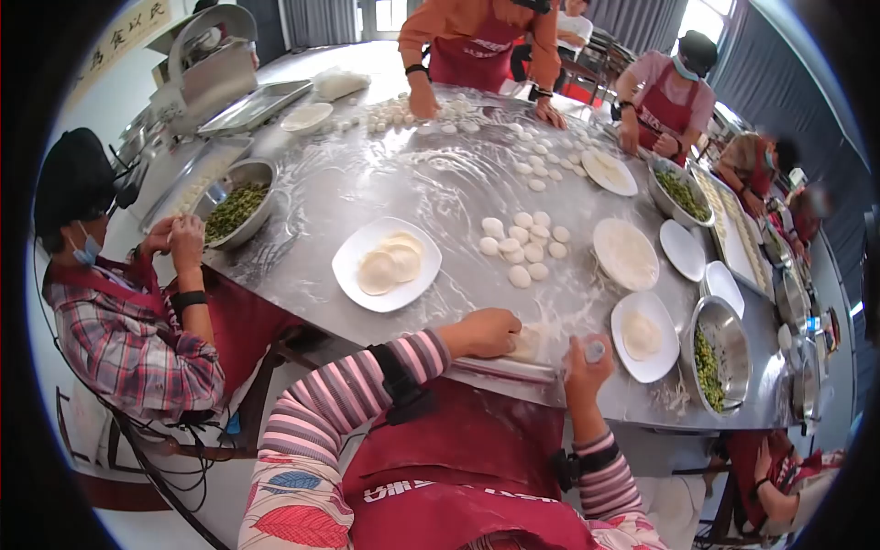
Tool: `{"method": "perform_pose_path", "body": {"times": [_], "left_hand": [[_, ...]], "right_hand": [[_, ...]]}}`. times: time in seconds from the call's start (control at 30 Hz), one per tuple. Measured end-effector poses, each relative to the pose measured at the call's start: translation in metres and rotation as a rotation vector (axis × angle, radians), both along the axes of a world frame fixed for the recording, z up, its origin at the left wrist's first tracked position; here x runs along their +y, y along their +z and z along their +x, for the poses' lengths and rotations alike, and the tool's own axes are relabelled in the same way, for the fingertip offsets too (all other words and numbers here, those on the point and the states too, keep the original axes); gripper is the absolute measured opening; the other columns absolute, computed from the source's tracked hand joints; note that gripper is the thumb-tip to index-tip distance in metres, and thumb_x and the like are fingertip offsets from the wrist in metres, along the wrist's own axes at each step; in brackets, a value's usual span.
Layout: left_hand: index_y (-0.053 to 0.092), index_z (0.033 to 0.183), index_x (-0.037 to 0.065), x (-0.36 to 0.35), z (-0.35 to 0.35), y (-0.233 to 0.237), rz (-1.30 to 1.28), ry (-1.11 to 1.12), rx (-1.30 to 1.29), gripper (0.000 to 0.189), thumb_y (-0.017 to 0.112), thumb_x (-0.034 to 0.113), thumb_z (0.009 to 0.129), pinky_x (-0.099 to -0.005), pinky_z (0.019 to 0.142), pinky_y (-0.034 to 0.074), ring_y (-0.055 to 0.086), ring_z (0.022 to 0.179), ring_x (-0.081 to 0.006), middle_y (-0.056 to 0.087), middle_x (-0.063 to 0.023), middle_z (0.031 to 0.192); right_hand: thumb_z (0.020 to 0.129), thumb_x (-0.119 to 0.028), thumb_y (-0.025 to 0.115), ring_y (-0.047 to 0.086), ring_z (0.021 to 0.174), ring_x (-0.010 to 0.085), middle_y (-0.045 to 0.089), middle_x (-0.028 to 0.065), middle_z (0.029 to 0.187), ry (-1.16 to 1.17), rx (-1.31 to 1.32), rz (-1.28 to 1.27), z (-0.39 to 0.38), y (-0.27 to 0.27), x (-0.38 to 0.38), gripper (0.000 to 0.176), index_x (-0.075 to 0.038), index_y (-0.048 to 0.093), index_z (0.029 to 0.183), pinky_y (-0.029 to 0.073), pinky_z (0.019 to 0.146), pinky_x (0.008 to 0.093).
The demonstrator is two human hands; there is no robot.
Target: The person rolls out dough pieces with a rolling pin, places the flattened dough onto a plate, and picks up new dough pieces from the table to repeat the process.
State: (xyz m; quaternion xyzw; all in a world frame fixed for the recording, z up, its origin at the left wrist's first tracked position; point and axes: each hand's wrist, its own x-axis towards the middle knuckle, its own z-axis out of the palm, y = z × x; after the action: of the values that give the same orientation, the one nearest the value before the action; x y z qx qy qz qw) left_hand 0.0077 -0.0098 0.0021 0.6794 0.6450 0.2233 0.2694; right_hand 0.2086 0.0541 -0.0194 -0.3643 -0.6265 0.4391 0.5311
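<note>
My left hand [483, 333] is closed at the table's near edge, its fingers on the edge of a flat piece of dough [525, 345]. To the right of that dough, my right hand [588, 362] is wrapped round a small roller-like object [595, 350], whose pale round end shows. A white square plate [344, 266] with several thin dough rounds [390, 263] lies left of my hands. Beyond them sits a group of small dough discs [522, 243]. Another white plate [666, 360] with dough rounds [641, 335] is just right of my right hand.
Bowls of green filling [269, 203] stand at the left and right [736, 341]. A round plate [627, 256] lies right of the discs. A person in plaid [137, 339] works at the left; others stand across the floury table [367, 183]. Trays [733, 238] lie at the right.
</note>
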Motion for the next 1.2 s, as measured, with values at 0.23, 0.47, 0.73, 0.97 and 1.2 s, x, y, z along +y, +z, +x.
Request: {"method": "perform_pose_path", "body": {"times": [0.23, 0.47, 0.73, 0.97, 1.2], "left_hand": [[0.059, 0.084, 0.001, -0.031, -0.138, 0.039, 0.076, 0.283, -0.103, 0.024, 0.064, 0.020, 0.069, -0.0325, 0.067, 0.045, 0.056, 0.073, -0.0196, 0.060, -0.0135, 0.078], [0.059, 0.082, 0.002, 0.040, -0.110, 0.022, 0.235, 0.296, 0.007, 0.014, 0.061, 0.009, 0.071, -0.0320, 0.066, 0.047, 0.059, 0.073, -0.0203, 0.060, -0.0129, 0.077], [0.054, 0.086, 0.005, 0.095, -0.015, -0.011, 0.247, 0.275, 0.422, 0.025, 0.066, 0.016, 0.066, -0.0419, 0.074, 0.045, 0.052, 0.091, -0.0343, 0.050, -0.0177, 0.096], [0.057, 0.077, -0.001, 0.044, -0.008, -0.001, -0.104, 0.131, -0.171, 0.022, 0.068, 0.014, 0.064, -0.0322, 0.058, 0.045, 0.055, 0.062, -0.0193, 0.058, -0.0117, 0.070], [0.062, 0.073, 0.000, 0.043, 0.005, -0.010, -0.059, 0.133, -0.220, 0.014, 0.066, 0.010, 0.065, -0.0274, 0.055, 0.044, 0.056, 0.057, -0.0137, 0.060, -0.0072, 0.063]], "right_hand": [[0.075, -0.002, 0.064, 0.044, 0.050, 0.0071, 0.045, 0.0001, 0.056, -0.002, -0.034, 0.083, 0.000, 0.000, 0.003, 0.017, -0.004, 0.047, 0.073, 0.036, 0.045, 0.0229], [0.074, -0.003, 0.066, 0.043, 0.050, 0.0076, 0.044, 0.0012, 0.055, -0.011, -0.046, 0.104, 0.002, -0.006, 0.007, 0.017, -0.005, 0.048, 0.073, 0.036, 0.046, 0.0230], [0.073, -0.004, 0.067, 0.042, 0.049, 0.0089, 0.045, 0.0019, 0.054, 0.011, -0.039, 0.068, 0.003, 0.002, 0.004, 0.018, -0.005, 0.049, 0.072, 0.035, 0.046, 0.0235], [0.073, -0.004, 0.068, 0.045, 0.050, 0.0087, 0.047, 0.0030, 0.054, 0.054, -0.070, 0.081, 0.003, 0.015, 0.004, 0.018, -0.004, 0.049, 0.072, 0.037, 0.047, 0.0238], [0.071, -0.006, 0.069, 0.047, 0.049, 0.0124, 0.051, 0.0062, 0.056, -0.029, -0.170, 0.198, -0.038, 0.023, 0.039, 0.018, -0.003, 0.050, 0.074, 0.040, 0.048, 0.0274]]}}
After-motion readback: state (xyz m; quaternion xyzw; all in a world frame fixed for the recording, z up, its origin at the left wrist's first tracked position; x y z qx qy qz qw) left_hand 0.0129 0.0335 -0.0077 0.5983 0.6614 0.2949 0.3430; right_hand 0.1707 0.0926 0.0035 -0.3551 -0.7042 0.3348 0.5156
